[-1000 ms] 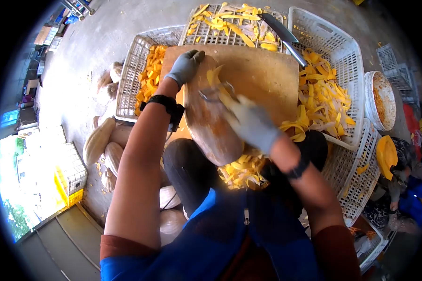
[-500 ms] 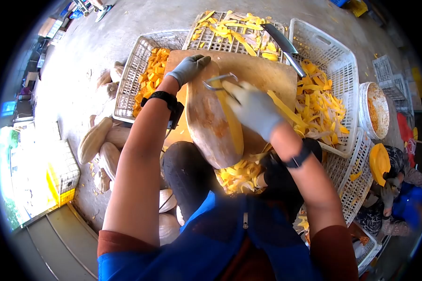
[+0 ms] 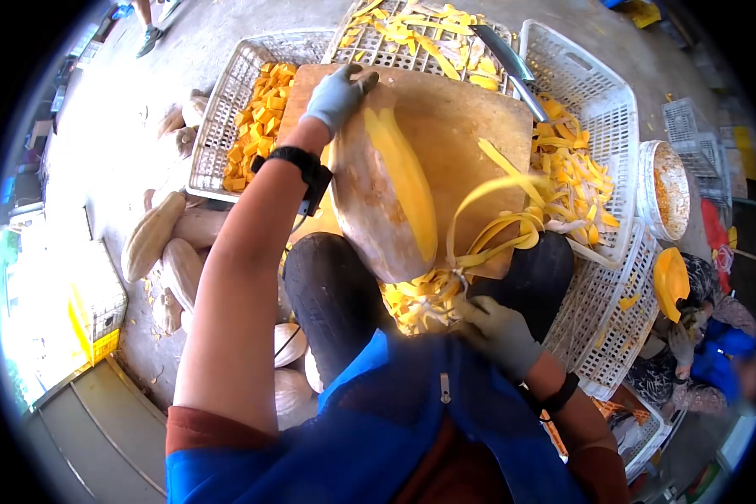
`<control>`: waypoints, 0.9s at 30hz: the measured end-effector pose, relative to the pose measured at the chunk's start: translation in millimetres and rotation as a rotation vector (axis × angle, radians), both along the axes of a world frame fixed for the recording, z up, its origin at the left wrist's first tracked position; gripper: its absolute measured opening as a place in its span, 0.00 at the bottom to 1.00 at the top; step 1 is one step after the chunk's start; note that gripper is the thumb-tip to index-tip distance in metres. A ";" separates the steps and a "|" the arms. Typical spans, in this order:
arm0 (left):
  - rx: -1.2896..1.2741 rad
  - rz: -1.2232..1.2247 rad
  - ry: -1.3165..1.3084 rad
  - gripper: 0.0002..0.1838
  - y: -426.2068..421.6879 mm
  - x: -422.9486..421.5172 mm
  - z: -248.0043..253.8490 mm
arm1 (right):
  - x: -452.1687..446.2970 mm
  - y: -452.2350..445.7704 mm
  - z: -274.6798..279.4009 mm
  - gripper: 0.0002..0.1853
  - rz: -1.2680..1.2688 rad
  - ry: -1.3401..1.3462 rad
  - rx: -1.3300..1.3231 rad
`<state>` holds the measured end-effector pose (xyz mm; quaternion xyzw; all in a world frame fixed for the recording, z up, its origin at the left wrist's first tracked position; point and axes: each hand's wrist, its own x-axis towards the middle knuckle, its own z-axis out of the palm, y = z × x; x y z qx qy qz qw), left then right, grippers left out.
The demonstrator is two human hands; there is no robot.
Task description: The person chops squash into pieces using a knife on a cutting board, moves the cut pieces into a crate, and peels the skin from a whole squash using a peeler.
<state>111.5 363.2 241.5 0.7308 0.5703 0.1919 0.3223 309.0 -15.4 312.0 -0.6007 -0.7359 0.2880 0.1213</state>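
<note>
A large pale squash point(image 3: 365, 210) leans on a wooden cutting board point(image 3: 458, 126), its near end by my knees; a broad stripe of orange flesh is bared along it. My left hand point(image 3: 336, 101), in a grey glove, grips the squash's far end. Low on the right, my gloved right hand point(image 3: 502, 338) is closed on a peeler point(image 3: 460, 284), mostly hidden by the fingers and peel. Long orange peel strips point(image 3: 500, 227) curl up beside the peeler over the board. More peelings point(image 3: 416, 307) lie below the squash, between my knees.
A crate point(image 3: 214, 139) of orange cubes point(image 3: 260, 118) stands left. Peelings fill the right crate point(image 3: 622, 134). A cleaver point(image 3: 508, 63) rests at the board's far edge. A white bucket point(image 3: 664, 189) and a co-worker's gloved hand point(image 3: 682, 343) are right; whole squashes point(image 3: 151, 239) lie left.
My right hand has moved from the squash's upper part down toward my lap with the peeler. The bared stripe looks wider, and long peel strips now arc over the board. My left hand stays on the squash.
</note>
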 end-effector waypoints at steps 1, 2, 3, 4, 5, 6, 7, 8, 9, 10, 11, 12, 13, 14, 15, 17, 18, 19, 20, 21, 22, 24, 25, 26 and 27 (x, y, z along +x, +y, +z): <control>0.157 0.053 0.014 0.33 -6.3 -0.6 -2.4 | 3.1 3.2 2.1 0.22 -0.012 0.008 -0.001; 0.062 -0.001 -0.133 0.33 -11.1 -4.4 -2.6 | 4.5 10.4 2.2 0.21 -0.059 0.042 0.080; -0.038 -0.058 -0.279 0.33 -16.8 -8.8 -3.2 | -0.7 36.1 15.4 0.21 -0.108 0.078 0.155; -0.129 -0.116 -0.425 0.33 -18.1 -12.4 0.0 | -7.0 66.1 24.7 0.21 -0.159 0.113 0.240; -0.168 -0.153 -0.326 0.29 -17.5 -15.9 7.8 | -16.1 94.6 28.5 0.19 -0.157 0.107 0.291; -0.193 -0.214 -0.302 0.29 -12.4 -18.2 8.7 | -25.8 122.8 30.0 0.18 -0.155 0.100 0.337; -0.220 -0.272 -0.279 0.28 -5.5 -20.9 7.3 | -33.9 149.7 29.4 0.17 -0.109 0.035 0.292; -0.242 -0.327 -0.253 0.28 1.3 -23.2 8.0 | -41.4 177.0 27.7 0.17 -0.060 -0.029 0.251; -0.285 -0.340 -0.231 0.25 4.0 -22.8 11.2 | -48.9 205.0 20.5 0.17 -0.030 -0.053 0.249; -0.250 -0.362 -0.167 0.24 7.8 -21.7 12.1 | -55.3 220.3 16.6 0.17 -0.001 -0.076 0.243; -0.218 -0.386 -0.106 0.23 11.6 -19.5 11.5 | -57.2 220.2 14.1 0.17 0.021 -0.112 0.218; -0.194 -0.411 -0.044 0.23 11.5 -17.5 9.8 | -59.7 218.3 13.4 0.18 0.041 -0.146 0.186; -0.210 -0.370 -0.057 0.22 6.4 -14.7 14.9 | -62.8 214.0 13.6 0.18 0.059 -0.179 0.148; -0.160 -0.358 0.022 0.23 2.0 -13.4 20.1 | -62.2 191.1 16.6 0.19 0.049 -0.161 0.186; -0.217 -0.306 -0.035 0.23 2.9 -12.6 12.7 | -58.6 154.1 24.3 0.19 0.041 -0.147 0.221; -0.223 -0.299 -0.036 0.25 5.1 -12.3 13.9 | -46.4 83.7 13.0 0.22 0.045 -0.166 0.320; -0.209 -0.296 -0.040 0.25 4.8 -13.0 13.5 | -41.3 52.8 12.8 0.23 0.010 -0.101 0.282; -0.198 -0.294 -0.045 0.25 3.6 -13.2 12.1 | -31.3 20.4 0.3 0.24 -0.015 -0.081 0.246; -0.181 -0.293 -0.050 0.26 4.3 -13.1 11.3 | -13.8 -14.2 -20.1 0.24 0.008 -0.083 0.067; -0.144 -0.291 -0.056 0.30 7.8 -14.2 1.6 | -0.3 -37.1 -32.3 0.24 0.025 -0.085 -0.110; -0.096 -0.197 0.033 0.31 2.4 -7.3 5.7 | 4.8 -42.5 -30.0 0.23 -0.026 -0.049 -0.092; 0.004 0.017 0.218 0.35 -10.8 -2.3 15.4 | 11.9 -46.6 -24.0 0.21 -0.105 0.030 -0.048; -0.036 0.012 0.189 0.44 -17.7 -2.3 19.6 | 7.6 -40.5 -14.0 0.21 -0.117 0.032 0.013; -0.038 0.013 0.204 0.46 -26.1 1.0 19.5 | 1.0 -16.4 -0.4 0.20 -0.134 0.034 0.086; -0.038 0.011 0.218 0.47 -37.6 6.4 15.5 | -5.7 7.2 10.0 0.20 -0.155 0.033 0.159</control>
